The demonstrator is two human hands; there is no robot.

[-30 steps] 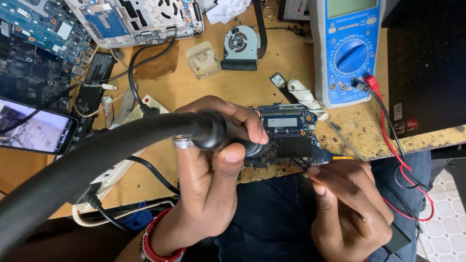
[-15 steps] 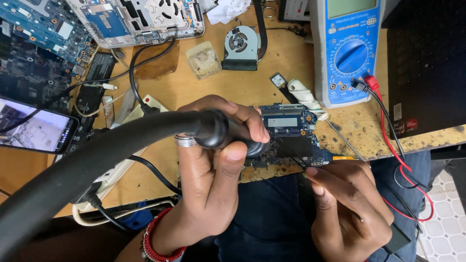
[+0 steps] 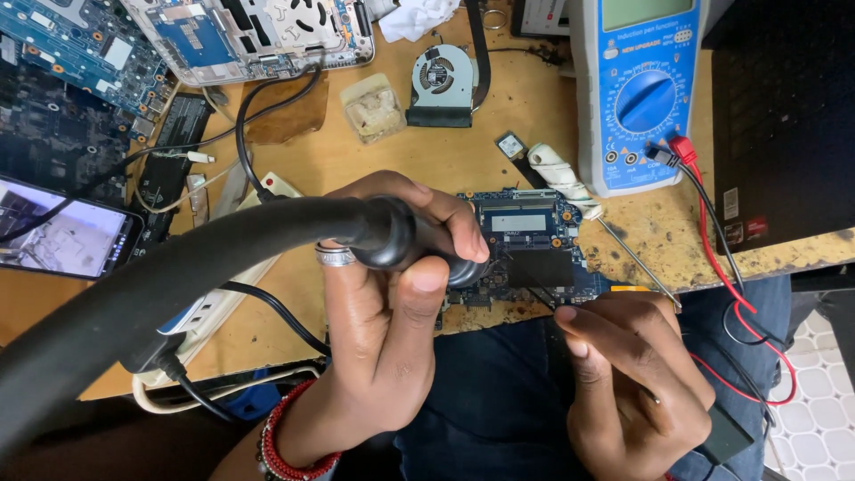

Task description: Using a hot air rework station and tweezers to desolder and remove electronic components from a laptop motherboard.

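at the bench's front edge sits the blue circuit board [image 3: 534, 245]. left hand [image 3: 383, 312] wraps tight around the black hot-air wand [image 3: 392, 236], nozzle over it. right hand [image 3: 623, 374] pinches thin tweezers [image 3: 539, 294], tips touching the board. blue multimeter [image 3: 641, 89] stands toward the back right.

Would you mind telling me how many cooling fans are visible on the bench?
2: one loose fan at top centre, and one fan inside the opened laptop chassis at the top edge, partly cropped. Others may be hidden.

The left hand [image 3: 383, 330] has edged its black nozzle handle [image 3: 401, 236] slightly rightward; nothing else moved.
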